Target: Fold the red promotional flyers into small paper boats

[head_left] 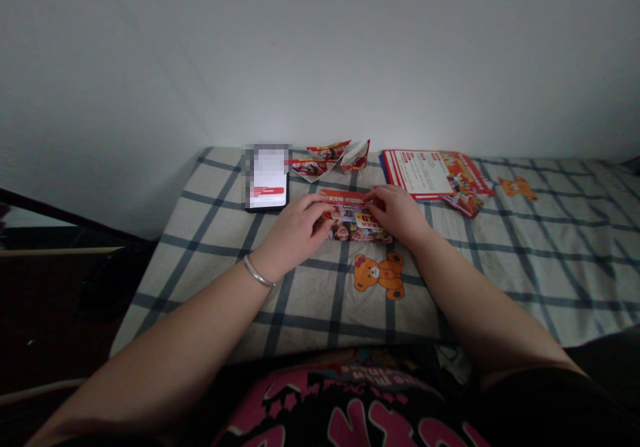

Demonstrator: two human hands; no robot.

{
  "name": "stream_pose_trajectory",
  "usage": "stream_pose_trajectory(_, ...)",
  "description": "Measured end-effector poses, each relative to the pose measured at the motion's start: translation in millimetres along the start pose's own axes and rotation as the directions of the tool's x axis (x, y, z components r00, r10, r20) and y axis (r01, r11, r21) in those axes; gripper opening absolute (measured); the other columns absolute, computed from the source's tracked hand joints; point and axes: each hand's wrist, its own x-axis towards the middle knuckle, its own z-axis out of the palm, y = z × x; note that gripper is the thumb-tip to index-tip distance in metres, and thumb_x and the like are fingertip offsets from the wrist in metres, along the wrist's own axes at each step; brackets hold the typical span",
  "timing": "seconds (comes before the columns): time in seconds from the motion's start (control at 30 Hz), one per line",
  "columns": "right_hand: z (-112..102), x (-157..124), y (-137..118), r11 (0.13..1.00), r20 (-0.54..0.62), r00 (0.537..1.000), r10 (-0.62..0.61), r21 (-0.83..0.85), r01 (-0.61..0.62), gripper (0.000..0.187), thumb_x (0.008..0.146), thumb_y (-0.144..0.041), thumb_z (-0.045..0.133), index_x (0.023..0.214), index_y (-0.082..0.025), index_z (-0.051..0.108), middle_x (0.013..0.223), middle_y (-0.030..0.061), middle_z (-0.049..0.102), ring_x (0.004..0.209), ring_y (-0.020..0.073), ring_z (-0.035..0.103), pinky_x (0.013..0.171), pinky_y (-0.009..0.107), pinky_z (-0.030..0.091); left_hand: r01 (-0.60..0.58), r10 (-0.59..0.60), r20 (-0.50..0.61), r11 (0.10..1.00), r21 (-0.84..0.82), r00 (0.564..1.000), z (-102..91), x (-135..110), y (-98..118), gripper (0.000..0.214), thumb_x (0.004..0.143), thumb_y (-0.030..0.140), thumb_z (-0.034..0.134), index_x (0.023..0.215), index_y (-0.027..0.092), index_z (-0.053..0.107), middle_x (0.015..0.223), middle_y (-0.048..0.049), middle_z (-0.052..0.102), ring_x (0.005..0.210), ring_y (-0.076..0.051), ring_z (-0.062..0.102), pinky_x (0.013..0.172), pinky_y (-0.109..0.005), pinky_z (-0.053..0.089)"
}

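Observation:
A folded colourful flyer (356,220) lies on the checked bedsheet (310,287) in front of me. My left hand (295,230), with a silver bangle on the wrist, pinches the flyer's left edge with curled fingers. My right hand (397,212) presses and pinches the flyer's upper right edge. Both hands rest on the paper. Part of the flyer is hidden under my fingers.
A lit phone (267,179) lies just left of the flyer. Two folded paper boats (333,155) stand near the wall. A stack of red flyers (433,173) lies at the right. An orange bear print (381,275) marks the sheet. The bed's left edge drops to a dark floor.

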Motion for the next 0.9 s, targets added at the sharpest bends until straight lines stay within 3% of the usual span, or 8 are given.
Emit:
stream_pose_trajectory(0.1,-0.2,0.2,1.4,0.999,0.005,1.000,-0.015,-0.032,0.015,0.016,0.089,-0.019,0.056,0.095,-0.019,0.071,0.097,0.0101,0.071,0.096,0.0254,0.062,0.088,0.039,0.047,0.030,-0.031,-0.011,0.994,-0.109,0.999,0.9,0.9,-0.9,0.018,0.094,0.017,0.054,0.108,0.017,0.066,0.122,-0.0091,0.060,0.118,-0.021,0.058,0.108,-0.043,0.047)
stream_pose_trajectory(0.3,-2.8,-1.8,-0.6,0.999,-0.016,1.000,-0.007,-0.034,0.007,0.018,0.092,-0.022,0.055,0.100,-0.019,0.071,0.095,0.0093,0.068,0.092,0.0238,0.063,0.083,0.035,0.048,0.218,-0.221,0.029,0.917,-0.335,0.975,3.4,1.8,-2.2,0.018,0.089,0.014,0.057,0.104,0.017,0.066,0.110,-0.0066,0.063,0.095,-0.017,0.065,0.078,-0.031,0.058)
stream_pose_trajectory(0.4,-3.7,-2.9,-1.9,1.000,-0.020,1.000,-0.018,-0.010,0.018,0.018,0.093,-0.022,0.055,0.100,-0.019,0.072,0.095,0.0084,0.067,0.090,0.0223,0.063,0.080,0.034,0.049,0.277,-0.274,0.057,0.898,-0.342,0.960,0.8,1.7,-0.4,0.023,0.084,0.010,0.060,0.105,0.018,0.066,0.109,-0.0058,0.064,0.099,-0.018,0.064,0.078,-0.030,0.058)
stream_pose_trajectory(0.53,-3.8,-3.8,-3.4,0.999,0.013,0.999,-0.040,-0.008,0.040,0.019,0.092,-0.020,0.055,0.100,-0.021,0.073,0.095,0.0076,0.067,0.090,0.0214,0.063,0.080,0.033,0.048,0.286,-0.277,0.070,0.928,-0.238,0.958,-4.0,0.9,1.5,0.026,0.083,0.009,0.061,0.107,0.017,0.066,0.111,-0.0068,0.061,0.104,-0.020,0.063,0.084,-0.033,0.057)
stream_pose_trajectory(0.7,-3.4,-4.3,-4.7,0.999,0.017,0.999,-0.042,-0.004,0.042,0.018,0.092,-0.020,0.056,0.098,-0.021,0.074,0.093,0.0070,0.066,0.088,0.0205,0.063,0.078,0.032,0.048,0.197,-0.197,0.031,0.980,-0.006,0.980,-3.9,0.4,-0.9,0.030,0.090,0.018,0.057,0.119,0.015,0.063,0.113,-0.0101,0.060,0.108,-0.023,0.061,0.098,-0.040,0.053)
stream_pose_trajectory(0.9,-2.2,-2.6,-7.8,0.998,0.027,0.998,-0.053,-0.034,0.054,0.018,0.093,-0.022,0.057,0.100,-0.020,0.074,0.094,0.0078,0.068,0.090,0.0222,0.063,0.081,0.033,0.047,0.114,-0.127,0.022,0.947,0.301,0.992,2.2,-0.6,-1.3,0.041,0.092,0.027,0.056,0.129,0.011,0.059,0.117,-0.0153,0.061,0.109,-0.031,0.056,0.100,-0.047,0.048)
